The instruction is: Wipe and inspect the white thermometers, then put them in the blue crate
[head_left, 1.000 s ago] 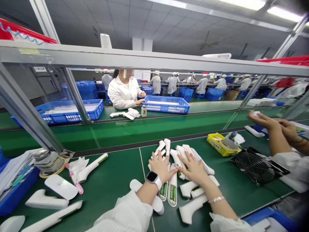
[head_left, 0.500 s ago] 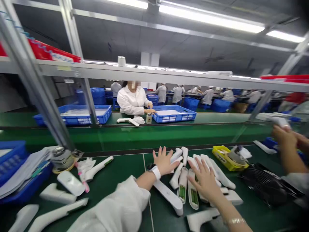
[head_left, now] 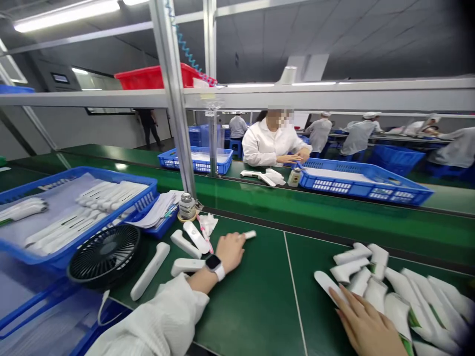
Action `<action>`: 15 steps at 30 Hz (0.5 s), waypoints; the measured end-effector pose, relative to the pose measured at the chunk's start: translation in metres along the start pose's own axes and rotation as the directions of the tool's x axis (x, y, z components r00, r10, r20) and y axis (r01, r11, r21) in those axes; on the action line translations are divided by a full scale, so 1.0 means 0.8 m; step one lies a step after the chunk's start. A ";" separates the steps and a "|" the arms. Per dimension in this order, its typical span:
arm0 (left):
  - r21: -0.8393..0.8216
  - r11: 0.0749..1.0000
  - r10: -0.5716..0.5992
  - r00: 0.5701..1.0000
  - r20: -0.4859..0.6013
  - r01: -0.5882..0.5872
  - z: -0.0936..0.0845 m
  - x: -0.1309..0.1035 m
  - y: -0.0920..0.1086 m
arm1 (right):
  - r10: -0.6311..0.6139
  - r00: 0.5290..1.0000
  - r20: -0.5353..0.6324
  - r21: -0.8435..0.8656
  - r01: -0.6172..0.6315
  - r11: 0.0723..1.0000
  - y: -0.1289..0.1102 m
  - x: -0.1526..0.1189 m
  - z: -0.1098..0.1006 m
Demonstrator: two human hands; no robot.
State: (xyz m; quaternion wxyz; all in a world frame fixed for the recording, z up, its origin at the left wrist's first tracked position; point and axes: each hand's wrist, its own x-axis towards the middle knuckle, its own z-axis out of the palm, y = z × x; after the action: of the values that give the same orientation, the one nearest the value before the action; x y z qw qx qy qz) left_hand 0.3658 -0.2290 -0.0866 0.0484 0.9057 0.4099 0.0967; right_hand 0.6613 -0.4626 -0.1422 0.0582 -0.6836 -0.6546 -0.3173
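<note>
My left hand (head_left: 230, 254), with a watch on its wrist, has its fingers curled over a slim white plastic handheld device (head_left: 251, 234). Only that device's far end shows past the fingers. My right hand (head_left: 367, 321) lies with fingers stretched out across a long white plastic housing (head_left: 326, 283), at the near left edge of a pile of white housings (head_left: 404, 291). Green circuit boards peek out of several of these. Left of my left hand lie more white housings (head_left: 150, 271), a pink pen (head_left: 205, 231) and a crumpled tissue (head_left: 208, 224).
A blue crate (head_left: 148, 185) of white devices stands at the left, with a black fan (head_left: 107, 252) before it. Papers (head_left: 159, 210) and a metal-topped jar (head_left: 186, 206) sit by the post (head_left: 174, 99). Across the belt, a co-worker (head_left: 272, 141) sits beside a blue crate (head_left: 371, 185).
The view has swung left, bringing the crate and fan into sight. My left hand has gone from the pile to the slim device at the left. My right hand stays by the pile.
</note>
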 end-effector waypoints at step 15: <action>-0.194 0.981 -0.046 0.987 -0.155 0.015 -0.075 -0.162 -0.100 | -0.438 0.896 0.073 0.564 0.325 0.759 -0.242 0.166 -0.065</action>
State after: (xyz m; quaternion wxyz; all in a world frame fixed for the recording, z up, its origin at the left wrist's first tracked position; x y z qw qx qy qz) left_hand 0.2103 -0.2730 -0.0591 0.1042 0.8799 0.4149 0.2066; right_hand 0.4542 -0.3479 -0.0985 0.1150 -0.5190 -0.8452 -0.0555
